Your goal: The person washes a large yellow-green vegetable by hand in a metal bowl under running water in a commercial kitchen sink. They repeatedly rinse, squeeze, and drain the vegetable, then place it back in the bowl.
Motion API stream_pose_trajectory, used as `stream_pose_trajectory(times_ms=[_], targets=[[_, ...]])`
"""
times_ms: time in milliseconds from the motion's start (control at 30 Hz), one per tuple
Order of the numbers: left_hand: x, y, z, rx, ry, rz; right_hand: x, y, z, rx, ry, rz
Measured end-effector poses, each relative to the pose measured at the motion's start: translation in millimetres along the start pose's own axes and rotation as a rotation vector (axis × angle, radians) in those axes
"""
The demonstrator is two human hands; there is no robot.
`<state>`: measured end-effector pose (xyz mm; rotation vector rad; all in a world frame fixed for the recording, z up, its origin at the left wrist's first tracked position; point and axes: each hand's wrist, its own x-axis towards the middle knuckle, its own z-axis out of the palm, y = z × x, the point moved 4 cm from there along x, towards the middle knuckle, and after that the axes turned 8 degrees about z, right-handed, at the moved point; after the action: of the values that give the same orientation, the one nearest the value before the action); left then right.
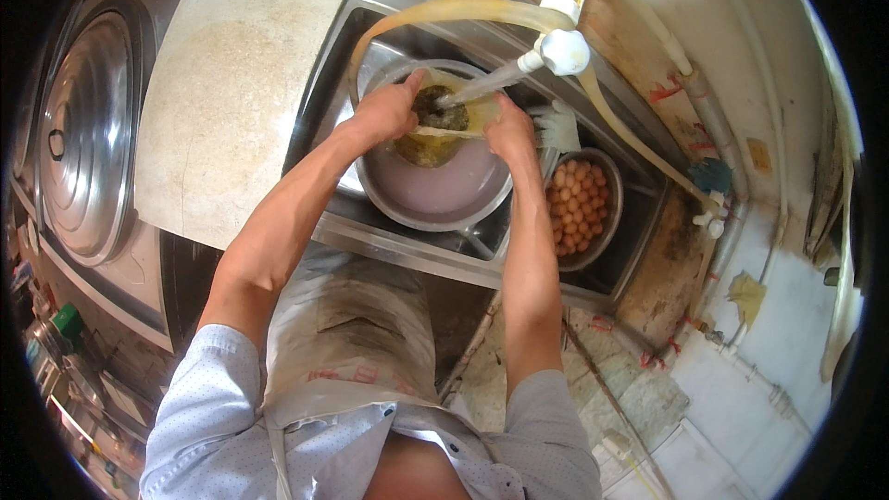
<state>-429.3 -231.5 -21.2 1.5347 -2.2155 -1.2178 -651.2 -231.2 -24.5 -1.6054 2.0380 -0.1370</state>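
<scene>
Both hands hold a yellowish cloth bag (483, 113) by its rim, its mouth spread wide beneath a running white plastic tap (564, 52). My left hand (389, 105) grips the left edge, and my right hand (510, 126) grips the right edge. Water pours onto dark greenish contents (442, 111) inside the bag. The bag hangs over a round metal basin (436, 226) that holds cloudy, pale pinkish liquid (448, 184). This basin stands in a stainless steel sink (410, 244). The bag's lower part is partly hidden.
A metal bowl (617, 187) of brown eggs (576, 201) stands in the right sink compartment. Beside the tap lies a whitish glove (558, 126). A yellowed hose (444, 12) arches over the sink. At the left are a pale board (236, 97) and a large metal lid (87, 139).
</scene>
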Motion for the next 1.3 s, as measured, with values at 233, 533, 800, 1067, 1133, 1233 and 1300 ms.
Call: stream_pose_trajectory(times_ms=[233, 533, 800, 1067, 1133, 1233, 1300], targets=[[-0.9, 1.7, -0.2, 0.014, -0.044, -0.020, -4.8, -3.9, -3.5, 0.012, -0.100, 0.079], [-6.4, -3.8, -0.7, -0.005, -0.005, -0.009, -3.9, -8.6, 0.4, -0.026, -0.112, 0.089], [-15.0, -12.5, -8.5, -0.020, -0.027, -0.086, -3.3, -15.7, 11.5, 0.284, -0.262, 0.168], [-22.5, -32.6, -11.6, -0.025, 0.049, -0.057, -6.4, -26.1, 28.8, 0.857, -0.476, 0.219], [-21.9, -32.8, -10.6, -0.019, 0.067, -0.042, -5.3, -24.7, 29.6, 1.016, -0.525, 0.282], [-20.9, -29.2, -11.9, -0.020, 0.066, -0.053, -1.3, -22.8, 28.3, 1.132, -0.583, 0.284], [-21.8, -26.6, -16.0, -0.003, 0.050, -0.077, -3.0, -23.5, 30.8, 1.227, -0.600, 0.313]])
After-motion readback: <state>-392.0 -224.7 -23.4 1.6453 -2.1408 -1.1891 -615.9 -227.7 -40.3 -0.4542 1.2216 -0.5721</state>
